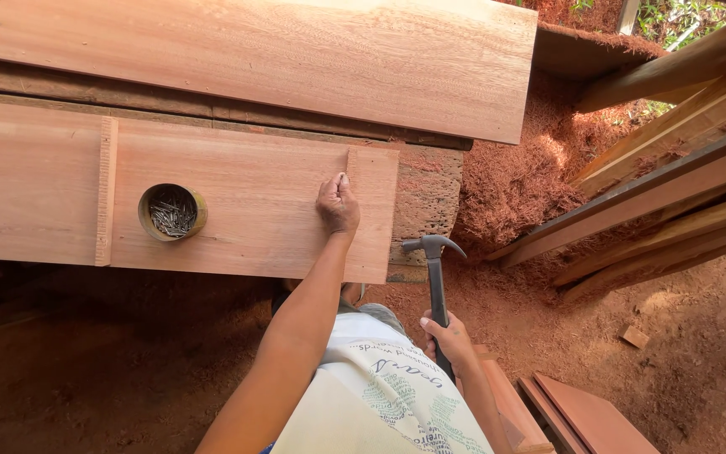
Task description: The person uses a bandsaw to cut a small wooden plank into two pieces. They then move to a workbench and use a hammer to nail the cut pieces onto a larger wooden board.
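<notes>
Claw hammer (436, 282) sits low and right of center in the frame, right hand (449, 339) wrapped tight around its handle, head up near the workbench edge. Left hand (337, 206) presses flat on the wooden panel (245, 210), fingers at a thin batten (351, 164). A tin of nails (172, 212) rests further left. Red sawdust (523, 181) everywhere on the right.

Single head view, steeply downward and close over the workbench (430, 193) and sawdust-strewn ground (682, 370)
</notes>
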